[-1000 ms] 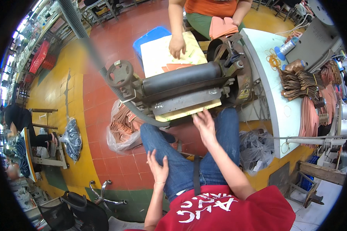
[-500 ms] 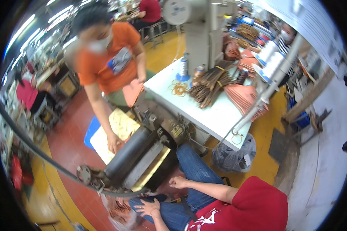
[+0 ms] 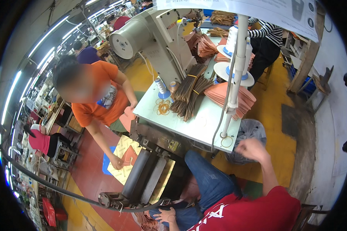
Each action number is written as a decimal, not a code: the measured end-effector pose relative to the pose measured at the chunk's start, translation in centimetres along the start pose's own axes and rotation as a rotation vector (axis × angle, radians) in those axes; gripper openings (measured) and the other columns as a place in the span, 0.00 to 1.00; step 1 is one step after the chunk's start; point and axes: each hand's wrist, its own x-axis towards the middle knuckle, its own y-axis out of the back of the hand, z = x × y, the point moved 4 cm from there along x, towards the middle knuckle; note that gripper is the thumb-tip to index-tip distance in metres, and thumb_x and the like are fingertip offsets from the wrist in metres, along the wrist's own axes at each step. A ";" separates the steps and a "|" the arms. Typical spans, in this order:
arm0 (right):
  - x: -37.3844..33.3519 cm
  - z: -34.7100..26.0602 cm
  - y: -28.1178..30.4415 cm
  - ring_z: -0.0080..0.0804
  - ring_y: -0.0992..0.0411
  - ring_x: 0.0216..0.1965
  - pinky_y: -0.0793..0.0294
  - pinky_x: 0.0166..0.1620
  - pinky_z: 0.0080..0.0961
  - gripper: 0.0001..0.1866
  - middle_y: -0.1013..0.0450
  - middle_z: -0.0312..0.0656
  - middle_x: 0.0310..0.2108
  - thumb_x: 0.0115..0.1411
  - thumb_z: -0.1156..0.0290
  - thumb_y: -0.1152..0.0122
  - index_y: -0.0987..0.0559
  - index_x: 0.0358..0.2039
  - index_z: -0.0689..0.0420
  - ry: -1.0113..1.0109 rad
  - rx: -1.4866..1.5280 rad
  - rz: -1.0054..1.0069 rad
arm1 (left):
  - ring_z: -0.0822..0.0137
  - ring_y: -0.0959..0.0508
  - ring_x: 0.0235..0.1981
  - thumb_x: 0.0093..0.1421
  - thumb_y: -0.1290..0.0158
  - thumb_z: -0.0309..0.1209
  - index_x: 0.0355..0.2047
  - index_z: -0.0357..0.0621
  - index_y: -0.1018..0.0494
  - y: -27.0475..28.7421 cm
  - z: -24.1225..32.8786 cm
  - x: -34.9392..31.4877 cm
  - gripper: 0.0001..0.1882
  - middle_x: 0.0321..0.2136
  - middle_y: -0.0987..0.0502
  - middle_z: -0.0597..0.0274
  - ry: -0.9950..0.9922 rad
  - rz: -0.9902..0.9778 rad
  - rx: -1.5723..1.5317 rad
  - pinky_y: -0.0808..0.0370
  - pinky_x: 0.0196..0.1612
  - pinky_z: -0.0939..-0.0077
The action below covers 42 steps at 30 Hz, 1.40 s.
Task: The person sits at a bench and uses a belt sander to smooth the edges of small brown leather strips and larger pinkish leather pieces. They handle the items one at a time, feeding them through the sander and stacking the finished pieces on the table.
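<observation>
My left hand (image 3: 165, 215) lies on my left thigh, fingers spread over the jeans, holding nothing. Raised beside the near right corner of the sewing table (image 3: 142, 111), my right hand (image 3: 252, 149) is loosely curled, and I see nothing in it. In front of my knees stands a machine with a dark roller (image 3: 138, 173), and a yellow board (image 3: 121, 147) shows on its far side. A co-worker in an orange shirt (image 3: 98, 82) has one hand on that board beside an orange-brown leather piece (image 3: 130, 155). The co-worker's other hand holds similar pieces (image 3: 126, 118).
On the sewing table are bundled brown strips (image 3: 192, 90), stacked salmon-coloured pieces (image 3: 233, 98), rubber bands (image 3: 163, 107) and thread spools (image 3: 162, 89). A pale post (image 3: 237, 73) rises from its corner. A black plastic bag (image 3: 248, 134) sits beyond, and a dark hose (image 3: 58, 192) crosses at left.
My right hand has lifted from near my lap, moving right and up beside the table corner. My left hand stays on my thigh. The whole view has shifted, and the leather piece now shows more fully.
</observation>
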 end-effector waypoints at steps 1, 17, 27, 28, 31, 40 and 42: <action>-0.5 0.3 2.6 0.44 0.25 0.35 0.27 0.38 0.35 0.12 0.24 0.50 0.31 0.53 0.62 0.40 0.20 0.32 0.56 -0.105 -0.061 0.068 | 0.31 0.52 0.62 0.44 0.42 0.55 0.62 0.52 0.46 0.2 0.0 -0.1 0.47 0.63 0.60 0.30 -0.006 0.009 0.013 0.43 0.54 0.35; 18.8 1.8 2.4 0.59 0.41 0.55 0.44 0.58 0.49 0.37 0.39 0.62 0.53 0.46 0.64 0.37 0.37 0.56 0.62 0.144 -0.652 0.269 | 0.36 0.55 0.64 0.49 0.43 0.42 0.56 0.48 0.37 4.5 0.7 -8.9 0.34 0.63 0.55 0.38 0.030 0.151 -0.361 0.57 0.61 0.36; 22.1 4.0 2.6 0.56 0.38 0.53 0.42 0.57 0.48 0.35 0.35 0.60 0.50 0.48 0.65 0.39 0.37 0.57 0.60 0.308 -0.640 0.589 | 0.35 0.55 0.64 0.50 0.44 0.43 0.57 0.49 0.37 3.0 2.0 -9.9 0.34 0.64 0.56 0.36 -0.012 0.087 -0.307 0.55 0.61 0.35; 21.8 4.0 2.9 0.56 0.38 0.53 0.42 0.57 0.48 0.35 0.35 0.60 0.50 0.48 0.65 0.39 0.37 0.57 0.59 0.322 -0.638 0.614 | 0.35 0.55 0.64 0.50 0.44 0.43 0.57 0.50 0.37 3.2 1.9 -9.4 0.34 0.64 0.57 0.36 -0.028 0.086 -0.295 0.55 0.61 0.35; 20.9 4.0 3.8 0.55 0.37 0.52 0.41 0.57 0.48 0.35 0.34 0.59 0.49 0.49 0.65 0.40 0.37 0.57 0.59 0.386 -0.630 0.684 | 0.36 0.55 0.64 0.50 0.43 0.44 0.56 0.49 0.36 3.8 0.7 -7.9 0.33 0.64 0.55 0.38 -0.031 0.090 -0.310 0.55 0.61 0.37; 17.3 3.8 5.1 0.55 0.35 0.51 0.41 0.57 0.47 0.35 0.32 0.57 0.48 0.49 0.67 0.44 0.38 0.59 0.54 0.614 -0.789 0.751 | 0.39 0.55 0.64 0.48 0.43 0.42 0.55 0.51 0.36 4.1 0.4 -6.5 0.33 0.64 0.56 0.40 -0.087 0.168 -0.370 0.52 0.61 0.40; 16.6 3.5 5.6 0.56 0.35 0.50 0.41 0.57 0.45 0.35 0.31 0.56 0.47 0.48 0.67 0.45 0.38 0.60 0.52 0.638 -0.807 0.666 | 0.40 0.54 0.64 0.49 0.43 0.43 0.55 0.51 0.35 3.2 0.4 -6.2 0.32 0.64 0.56 0.39 -0.118 0.202 -0.359 0.50 0.61 0.42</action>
